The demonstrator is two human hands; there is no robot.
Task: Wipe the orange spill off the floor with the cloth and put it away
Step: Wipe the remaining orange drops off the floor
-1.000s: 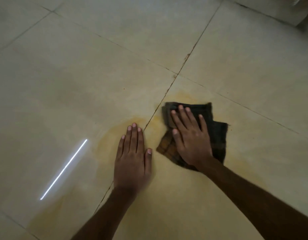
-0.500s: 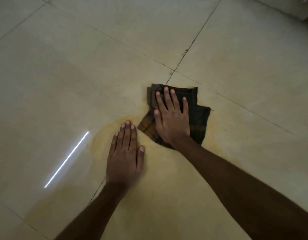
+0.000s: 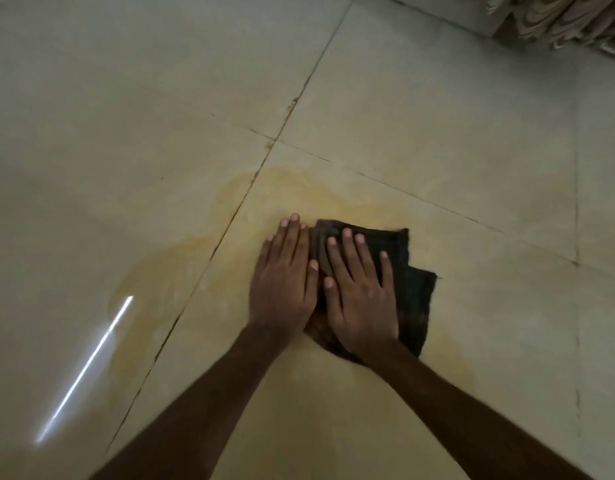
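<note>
The floor (image 3: 437,109) is pale glossy tile crossed by dark grout lines, with a bright streak of reflected light at lower left. The spill (image 3: 181,268) is a thin orange-yellow film spread wide over the tiles, from the light streak up past the grout crossing and round to the right of the cloth. The cloth (image 3: 411,292) is dark, folded and rumpled, lying flat on the floor inside the spill. The right hand (image 3: 359,299) presses palm-down on the cloth, fingers flat and slightly apart, gripping nothing. The left hand (image 3: 283,285) lies flat on the wet tile just beside it, fingers together, its thumb edge touching the cloth's left side.
</note>
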